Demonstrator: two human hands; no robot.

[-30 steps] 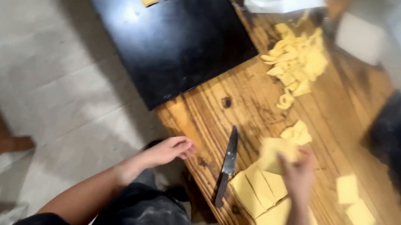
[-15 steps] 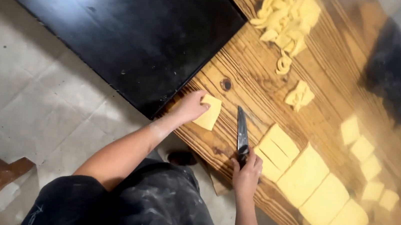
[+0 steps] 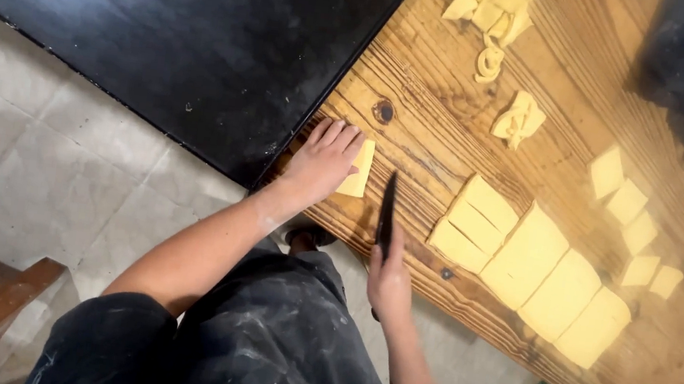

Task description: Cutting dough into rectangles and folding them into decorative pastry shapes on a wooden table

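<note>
**Hands at a small dough square and a knife**

The left hand (image 3: 324,160), at the centre of the frame, lies flat with its fingers (image 3: 340,136) stretched out over a small folded square of yellow dough (image 3: 358,170), pressing it onto the striped wooden tabletop (image 3: 432,82) just beside the edge of a large black board (image 3: 206,31) that fills the upper left. Just to the right, the right hand (image 3: 389,279) has its fingers curled around the handle of a dark-bladed knife (image 3: 386,210), whose blade points up the frame and lies on the wood close to the dough square. Further right, a row of flat yellow dough rectangles (image 3: 535,270) runs toward the lower right. Loose cut dough strips (image 3: 483,6) lie heaped at the top.
</note>
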